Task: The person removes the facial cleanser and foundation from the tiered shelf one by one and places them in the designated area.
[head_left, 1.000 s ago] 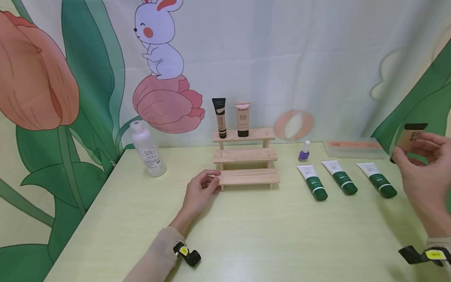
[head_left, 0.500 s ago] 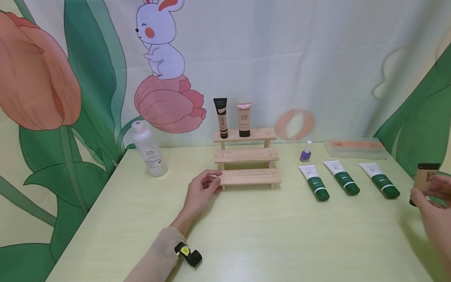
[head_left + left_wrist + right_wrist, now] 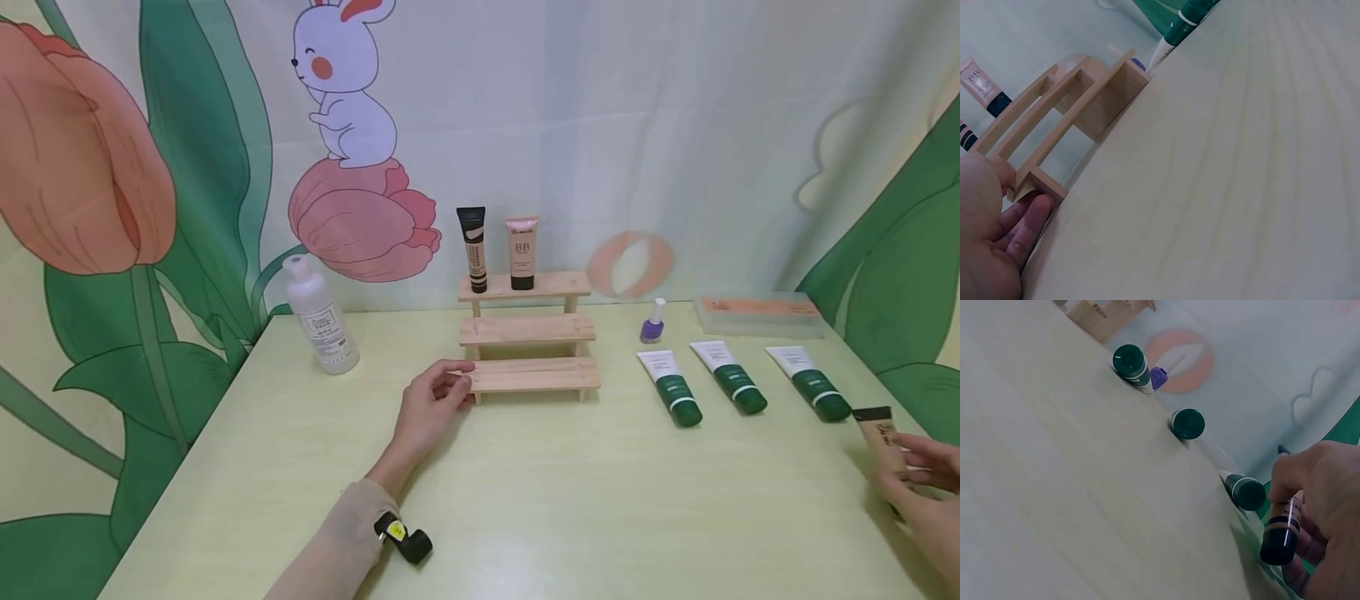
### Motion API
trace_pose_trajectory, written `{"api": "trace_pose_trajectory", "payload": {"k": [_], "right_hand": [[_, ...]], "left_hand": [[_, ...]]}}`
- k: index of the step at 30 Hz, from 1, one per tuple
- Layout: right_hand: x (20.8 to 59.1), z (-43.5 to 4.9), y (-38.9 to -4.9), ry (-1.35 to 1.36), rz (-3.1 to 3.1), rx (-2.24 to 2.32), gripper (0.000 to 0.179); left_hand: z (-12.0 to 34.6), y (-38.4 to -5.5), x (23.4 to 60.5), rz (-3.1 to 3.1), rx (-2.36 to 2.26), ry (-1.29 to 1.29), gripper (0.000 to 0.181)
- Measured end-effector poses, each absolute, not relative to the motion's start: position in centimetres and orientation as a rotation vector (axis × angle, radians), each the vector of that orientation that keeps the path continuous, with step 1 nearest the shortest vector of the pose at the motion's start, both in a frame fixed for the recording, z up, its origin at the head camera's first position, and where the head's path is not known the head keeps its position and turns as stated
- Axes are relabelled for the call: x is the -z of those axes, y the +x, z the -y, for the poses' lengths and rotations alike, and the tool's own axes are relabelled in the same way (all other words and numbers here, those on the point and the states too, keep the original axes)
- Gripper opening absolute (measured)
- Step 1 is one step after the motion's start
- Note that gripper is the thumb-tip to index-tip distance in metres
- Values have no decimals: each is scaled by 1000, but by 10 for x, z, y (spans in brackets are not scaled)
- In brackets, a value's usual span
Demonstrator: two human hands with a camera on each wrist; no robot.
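looks part done: BB tube (image 3: 522,252) and slim black-topped tube (image 3: 476,254) stand on top step (image 3: 555,284) of wooden rack (image 3: 527,330) | not on rack: tan tube (image 3: 882,446), pinched in right hand (image 3: 926,490) near green-and-white tubes (image 3: 816,390) on counter (image 3: 570,500) | left hand (image 3: 427,412) holds bottom step (image 3: 536,376)

Right hand (image 3: 928,487) cut off at head-view edge; bottle label (image 3: 326,325) illegible.
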State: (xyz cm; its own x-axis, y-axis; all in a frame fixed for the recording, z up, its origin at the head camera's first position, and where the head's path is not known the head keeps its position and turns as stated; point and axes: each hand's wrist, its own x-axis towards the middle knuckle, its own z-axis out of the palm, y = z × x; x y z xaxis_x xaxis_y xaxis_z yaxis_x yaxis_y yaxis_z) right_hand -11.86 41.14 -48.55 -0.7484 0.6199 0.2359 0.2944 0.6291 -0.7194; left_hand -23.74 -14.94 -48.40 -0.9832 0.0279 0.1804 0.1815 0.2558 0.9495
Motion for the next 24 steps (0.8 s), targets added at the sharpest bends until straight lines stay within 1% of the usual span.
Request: {"api": "trace_pose_trajectory", "payload": {"k": [5, 12, 24], "right_hand": [[492, -416, -115, -747, 2523, -907, 59], [495, -416, -112, -654, 2540, -912, 59], [495, -405, -120, -800, 2557, -910, 66]], "left_hand": [[150, -238, 485, 2375, 1835, -207, 20], [150, -238, 483, 2383, 1817, -198, 19], [154, -238, 483, 2379, 1791, -207, 19]]}}
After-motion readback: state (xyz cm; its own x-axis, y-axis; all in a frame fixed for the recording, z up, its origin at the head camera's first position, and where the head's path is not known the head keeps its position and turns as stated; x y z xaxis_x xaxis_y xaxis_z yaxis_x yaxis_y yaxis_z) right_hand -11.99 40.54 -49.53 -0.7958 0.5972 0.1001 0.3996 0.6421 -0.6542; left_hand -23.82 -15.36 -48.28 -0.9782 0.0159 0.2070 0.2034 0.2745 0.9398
